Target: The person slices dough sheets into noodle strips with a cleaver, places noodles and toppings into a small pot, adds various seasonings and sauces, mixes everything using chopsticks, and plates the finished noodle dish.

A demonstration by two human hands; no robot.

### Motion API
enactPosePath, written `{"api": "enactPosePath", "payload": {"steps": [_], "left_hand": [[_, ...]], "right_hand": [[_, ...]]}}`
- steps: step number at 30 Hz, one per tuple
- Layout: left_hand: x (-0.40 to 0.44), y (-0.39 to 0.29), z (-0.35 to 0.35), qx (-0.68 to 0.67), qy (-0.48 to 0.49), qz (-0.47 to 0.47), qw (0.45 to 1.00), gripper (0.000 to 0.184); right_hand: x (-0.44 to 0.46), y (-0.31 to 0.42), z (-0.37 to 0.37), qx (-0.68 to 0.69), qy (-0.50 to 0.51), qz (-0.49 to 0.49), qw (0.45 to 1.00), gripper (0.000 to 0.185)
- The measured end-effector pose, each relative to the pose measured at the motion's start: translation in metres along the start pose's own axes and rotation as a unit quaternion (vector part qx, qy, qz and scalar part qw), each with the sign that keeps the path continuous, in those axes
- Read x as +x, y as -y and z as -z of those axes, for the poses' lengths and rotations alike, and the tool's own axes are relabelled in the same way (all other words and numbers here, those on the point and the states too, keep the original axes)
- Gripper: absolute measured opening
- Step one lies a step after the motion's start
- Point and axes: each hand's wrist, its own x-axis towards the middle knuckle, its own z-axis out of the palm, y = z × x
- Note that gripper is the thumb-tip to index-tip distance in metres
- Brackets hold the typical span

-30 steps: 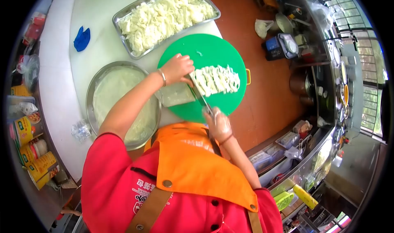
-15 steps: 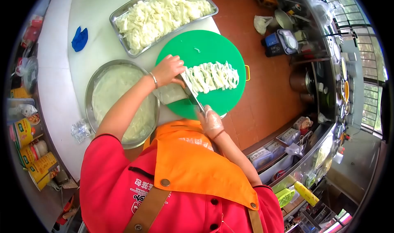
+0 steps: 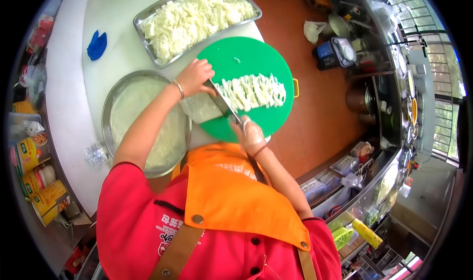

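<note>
Slicing is apparently being done: between the pale sheet (image 3: 203, 110) and strips (image 3: 253, 92) on the green board (image 3: 241, 48), the knife (image 3: 222, 104) is gripped in the closed right hand (image 3: 252, 134). The left hand (image 3: 193, 76) is half-curled, its hold unclear; even blade spacing seems called for.

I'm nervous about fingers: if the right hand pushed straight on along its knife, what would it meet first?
Probably the left hand, by the far end of the kitchen knife in the right hand; exact depth is unclear in this one view.
</note>
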Motion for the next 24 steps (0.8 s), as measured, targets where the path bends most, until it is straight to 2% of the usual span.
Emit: {"api": "enactPosePath", "payload": {"steps": [1, 3, 4, 5, 6, 7, 8, 9, 12, 15, 18, 21, 24], "left_hand": [[0.002, -0.001, 0.005, -0.007, -0.047, 0.011, 0.999, 0.057], [-0.006, -0.02, 0.016, -0.015, -0.158, 0.05, 0.986, 0.061], [-0.01, -0.029, 0.015, -0.06, -0.217, 0.121, 0.967, 0.058], [-0.014, -0.038, 0.011, -0.106, -0.273, 0.191, 0.937, 0.055], [-0.019, -0.046, 0.003, -0.15, -0.329, 0.259, 0.896, 0.052], [-0.027, -0.051, -0.023, -0.338, -0.372, 0.318, 0.804, 0.046], [-0.041, -0.054, -0.046, -0.52, -0.32, 0.377, 0.697, 0.044], [-0.054, -0.059, -0.059, -0.676, -0.252, 0.415, 0.554, 0.043], [-0.061, -0.097, -0.058, -0.764, -0.216, 0.457, 0.401, 0.031], [-0.047, -0.102, -0.059, -0.777, -0.216, 0.453, 0.381, 0.024], [-0.028, -0.089, -0.071, -0.803, -0.179, 0.406, 0.398, 0.012], [-0.016, -0.088, -0.081, -0.8, -0.15, 0.382, 0.439, 0.006], [-0.014, -0.098, -0.072, -0.773, -0.159, 0.413, 0.454, 0.006]], "right_hand": [[0.002, 0.002, 0.006, -0.018, 0.017, -0.019, 1.0, 0.029], [-0.002, 0.008, 0.014, 0.068, 0.002, -0.028, 0.997, 0.028], [-0.004, 0.007, 0.02, 0.11, -0.006, -0.034, 0.993, 0.027], [-0.007, 0.002, 0.025, 0.164, 0.026, -0.091, 0.982, 0.027], [-0.009, -0.016, 0.028, 0.131, 0.005, -0.004, 0.991, 0.028], [-0.01, -0.04, 0.028, 0.097, -0.016, 0.084, 0.992, 0.029], [-0.009, -0.036, 0.039, 0.136, -0.011, 0.044, 0.99, 0.03], [-0.007, -0.031, 0.05, 0.175, -0.009, 0.005, 0.985, 0.031], [0.004, -0.018, 0.081, -0.076, -0.137, 0.049, 0.987, 0.031], [0.042, -0.043, 0.105, -0.287, -0.176, 0.202, 0.92, 0.032], [0.093, -0.056, 0.123, -0.366, -0.121, 0.262, 0.885, 0.021], [0.134, -0.054, 0.126, -0.488, -0.038, 0.233, 0.84, 0.016], [0.157, -0.055, 0.125, -0.464, -0.077, 0.255, 0.845, 0.02]]}}
